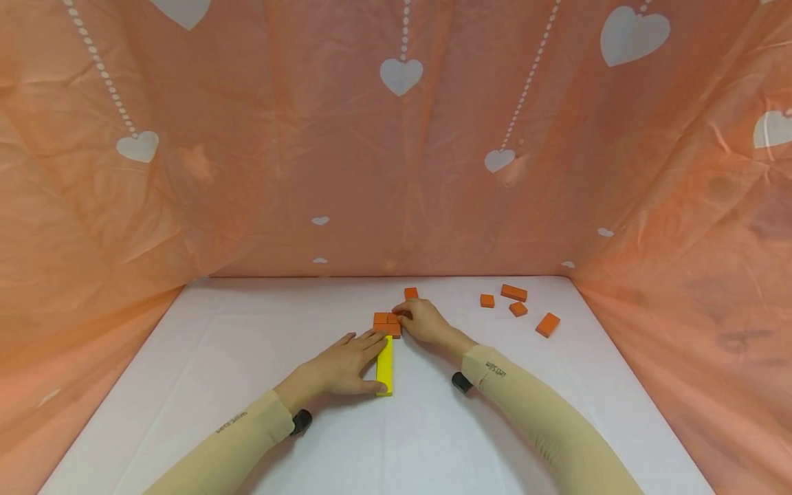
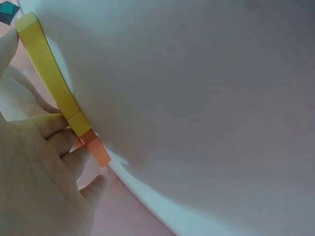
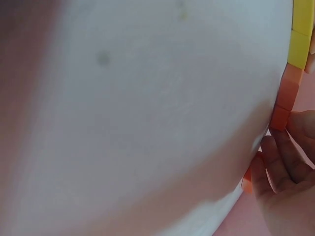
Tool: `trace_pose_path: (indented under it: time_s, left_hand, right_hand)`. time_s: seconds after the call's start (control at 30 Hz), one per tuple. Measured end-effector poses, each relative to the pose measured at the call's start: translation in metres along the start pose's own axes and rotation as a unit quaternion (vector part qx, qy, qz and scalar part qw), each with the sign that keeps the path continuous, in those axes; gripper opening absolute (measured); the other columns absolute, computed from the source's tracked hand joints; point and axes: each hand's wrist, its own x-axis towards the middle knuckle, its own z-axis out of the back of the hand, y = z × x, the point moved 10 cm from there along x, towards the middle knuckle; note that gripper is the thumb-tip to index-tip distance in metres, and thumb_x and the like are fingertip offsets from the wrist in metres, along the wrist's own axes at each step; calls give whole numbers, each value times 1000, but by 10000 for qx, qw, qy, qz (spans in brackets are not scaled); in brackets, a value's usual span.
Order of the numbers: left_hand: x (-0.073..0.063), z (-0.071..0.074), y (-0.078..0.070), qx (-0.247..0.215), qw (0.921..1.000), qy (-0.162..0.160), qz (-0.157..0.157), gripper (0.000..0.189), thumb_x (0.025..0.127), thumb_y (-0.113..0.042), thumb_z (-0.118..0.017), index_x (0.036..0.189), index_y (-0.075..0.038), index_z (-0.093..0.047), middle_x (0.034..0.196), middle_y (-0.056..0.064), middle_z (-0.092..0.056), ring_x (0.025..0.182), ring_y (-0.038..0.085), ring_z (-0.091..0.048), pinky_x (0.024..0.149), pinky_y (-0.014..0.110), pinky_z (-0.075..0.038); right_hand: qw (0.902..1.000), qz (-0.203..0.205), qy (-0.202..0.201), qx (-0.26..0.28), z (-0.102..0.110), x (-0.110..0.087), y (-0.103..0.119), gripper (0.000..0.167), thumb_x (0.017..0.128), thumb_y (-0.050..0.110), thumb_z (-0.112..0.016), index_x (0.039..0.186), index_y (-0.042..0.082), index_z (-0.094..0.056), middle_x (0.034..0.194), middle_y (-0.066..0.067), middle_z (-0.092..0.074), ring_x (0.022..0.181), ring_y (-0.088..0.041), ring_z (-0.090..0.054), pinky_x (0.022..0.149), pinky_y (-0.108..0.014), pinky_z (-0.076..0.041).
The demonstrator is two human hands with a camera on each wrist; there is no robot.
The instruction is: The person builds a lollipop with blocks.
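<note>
A yellow row (image 1: pixel 385 371) stands upright in line with my view, made of a long bar (image 2: pixel 47 64) and a short yellow block (image 2: pixel 78 123). My left hand (image 1: pixel 343 364) lies along it with spread fingers, thumb at its near end and fingertips by its far end. Orange blocks (image 1: pixel 386 331) adjoin that far end. My right hand (image 1: pixel 427 322) pinches a small orange block (image 3: pixel 280 118) at the far right of this group. Another orange block (image 1: pixel 411 293) sits just behind the right hand, partly covered by its fingers in the right wrist view.
Loose orange pieces lie at the back right: a small block (image 1: pixel 487 301), a longer bar (image 1: pixel 514 293), another small block (image 1: pixel 518 309) and a rectangular block (image 1: pixel 547 325). A pink curtain (image 1: pixel 396 172) with white hearts walls the back and sides of the white table (image 1: pixel 247 330).
</note>
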Motion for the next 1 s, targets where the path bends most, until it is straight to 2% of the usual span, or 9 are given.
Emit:
trace_pose_path:
  time_s: [0.3, 0.5, 0.77, 0.9, 1.0]
  left_hand:
    - [1, -2, 2, -14, 10000, 17, 17, 99, 92, -70, -61, 163, -8, -32, 171, 7, -27, 158, 28, -23, 126, 56, -22]
    - [2, -2, 2, 17, 10000, -21, -16, 99, 92, -72, -60, 163, -8, -33, 172, 7, -25, 158, 28, -23, 126, 56, -22]
    - [1, -1, 2, 85, 9999, -43, -48, 98, 92, -71, -60, 163, -8, -33, 172, 6, -25, 158, 29, -24, 126, 56, -22]
    - [1, -2, 2, 84, 9999, -43, -35, 98, 92, -70, -61, 163, -8, -34, 172, 6, -26, 158, 29, -24, 126, 55, -23]
    - [1, -2, 2, 60, 10000, -31, -13, 97, 92, -70, -62, 163, -9, -34, 172, 6, -27, 158, 28, -24, 126, 55, -23]
  right_hand:
    - [9999, -106, 50, -10, -3, 0, -3, 26, 102, 6, -62, 125, 1, -74, 126, -16, -72, 123, -31, -65, 108, -47, -51]
    - [10000, -6, -12, 26, 0, -1, -1, 27, 102, 6, -62, 127, 0, -72, 126, -16, -72, 120, -31, -66, 105, -47, -52]
    - [9988, -52, -353, 328, 20, 1, -7, 31, 102, 7, -64, 132, 1, -69, 132, -16, -68, 119, -30, -66, 104, -45, -53]
    - [9979, -70, -534, 370, 32, 5, -15, 34, 101, 9, -67, 134, 2, -68, 130, -14, -69, 110, -28, -67, 102, -45, -54]
    - [9978, -177, -490, 402, 38, 8, -23, 41, 100, 12, -69, 139, 3, -64, 134, -14, -68, 121, -30, -64, 109, -48, -49]
